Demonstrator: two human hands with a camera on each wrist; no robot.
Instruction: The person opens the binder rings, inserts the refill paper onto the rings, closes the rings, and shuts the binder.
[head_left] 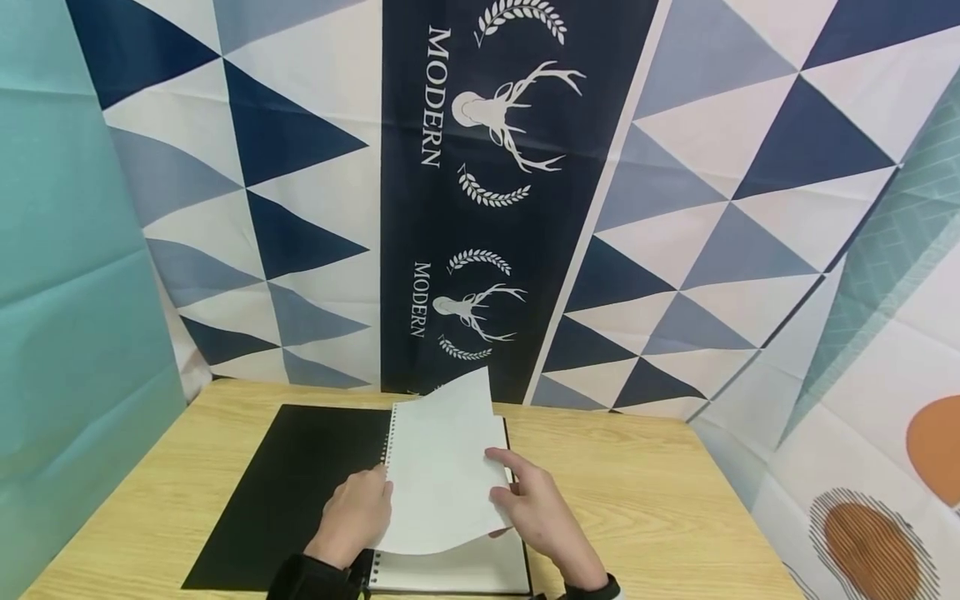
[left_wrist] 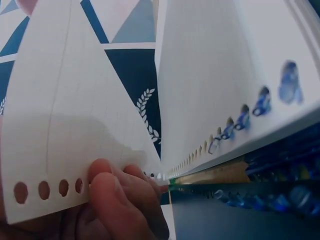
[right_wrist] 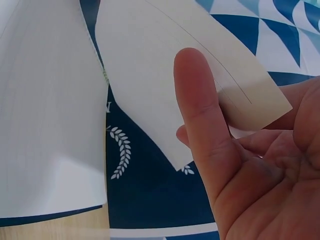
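Observation:
A spiral-bound sketchbook (head_left: 457,575) lies open on the table, its black cover (head_left: 285,492) folded out to the left. Above its pages stands a white sheet of paper (head_left: 442,475), bowed and tilted. My left hand (head_left: 356,512) pinches the sheet's punched edge beside the coil; in the left wrist view, the holes near these fingers (left_wrist: 112,195) have no wire through them. At the opposite edge, my right hand (head_left: 540,508) holds the sheet, with one digit in front and other fingers behind in the right wrist view. Blue-tinted coil loops (left_wrist: 262,102) pass through the remaining pages.
The light wooden table (head_left: 637,500) extends to both sides of the sketchbook. Behind it hangs a patterned cloth (head_left: 300,167) with triangles and deer heads. A teal cloth (head_left: 82,250) borders the left side, and another printed cloth (head_left: 862,417) the right.

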